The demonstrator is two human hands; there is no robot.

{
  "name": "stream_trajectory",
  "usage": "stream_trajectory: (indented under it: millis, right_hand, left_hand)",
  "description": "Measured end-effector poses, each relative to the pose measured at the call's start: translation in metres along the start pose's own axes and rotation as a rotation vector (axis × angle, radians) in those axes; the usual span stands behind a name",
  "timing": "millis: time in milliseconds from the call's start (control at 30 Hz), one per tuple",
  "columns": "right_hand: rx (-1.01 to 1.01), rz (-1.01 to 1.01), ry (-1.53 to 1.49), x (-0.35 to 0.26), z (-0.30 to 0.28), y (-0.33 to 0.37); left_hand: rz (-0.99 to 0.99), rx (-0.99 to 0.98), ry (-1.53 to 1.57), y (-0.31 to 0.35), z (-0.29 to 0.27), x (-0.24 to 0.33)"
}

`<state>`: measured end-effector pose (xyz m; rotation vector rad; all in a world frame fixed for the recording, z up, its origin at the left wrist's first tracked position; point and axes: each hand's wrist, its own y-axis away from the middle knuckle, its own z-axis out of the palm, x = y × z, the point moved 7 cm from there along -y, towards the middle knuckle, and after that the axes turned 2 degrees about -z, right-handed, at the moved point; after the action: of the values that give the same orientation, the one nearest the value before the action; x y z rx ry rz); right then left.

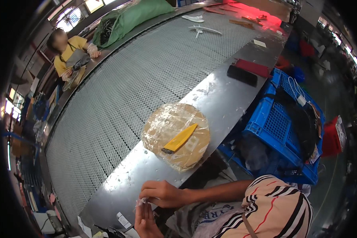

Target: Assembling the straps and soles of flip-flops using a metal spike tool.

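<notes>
In the head view, I saw the right hand (161,193) bent over with its fingertips pinched on a small whitish bit (143,200). The left hand (146,223) was just under it, its fingers straight, close together and pointing up, with their tips at the bit; I couldn't tell if they gripped it too. The bit was over the near end of the shiny metal edge (125,168), too small for me to tell which way it pointed or where its long side ran. Ahead of the hands, a round tan board (156,127) in clear wrap sat partly over the grey mesh belt (107,107), in the way of the metal strip. On it lay a yellow tool (181,138), long from lower left to upper right, thin tip up and right, dark end toward the hands. Farther up were a flat black thing (242,75) and a dark red pouch (253,68), touching. A blue crate (261,115) stood to the right. Across the belt sat a co-worker in yellow (78,43), near a big green bag (137,16).
</notes>
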<state>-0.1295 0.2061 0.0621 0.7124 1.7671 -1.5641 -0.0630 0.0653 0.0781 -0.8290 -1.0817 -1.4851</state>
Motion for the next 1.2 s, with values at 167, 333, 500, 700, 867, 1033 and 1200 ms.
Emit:
stream_trajectory:
  millis: [167,333,500,700,867,1033,1200]
  right_hand:
    - [-0.062,0.033,-0.127,-0.008,0.008,-0.006]
    - [0.083,0.114,-0.207,-0.011,0.001,-0.016]
    - [0.095,0.2,-0.309,-0.006,-0.003,-0.017]
    - [0.02,0.215,-0.32,-0.011,0.015,-0.01]
    - [-0.351,0.212,-0.703,-0.042,0.054,-0.001]
    - [-0.402,-0.404,-0.736,-0.093,0.074,-0.025]
    - [-0.341,-0.089,-0.494,-0.075,0.071,-0.038]
  left_hand:
    - [0.086,0.235,-0.323,0.01,-0.029,0.005]
    - [0.472,0.547,-0.482,0.02,-0.061,0.027]
    - [0.787,0.623,-0.287,0.015,-0.08,0.024]
    - [0.767,0.436,-0.399,-0.019,-0.09,0.014]
    - [0.542,0.161,-0.574,-0.068,-0.115,-0.027]
    - [0.754,0.032,-0.583,-0.14,-0.306,-0.013]
    - [0.81,0.35,-0.775,-0.108,-0.177,0.044]
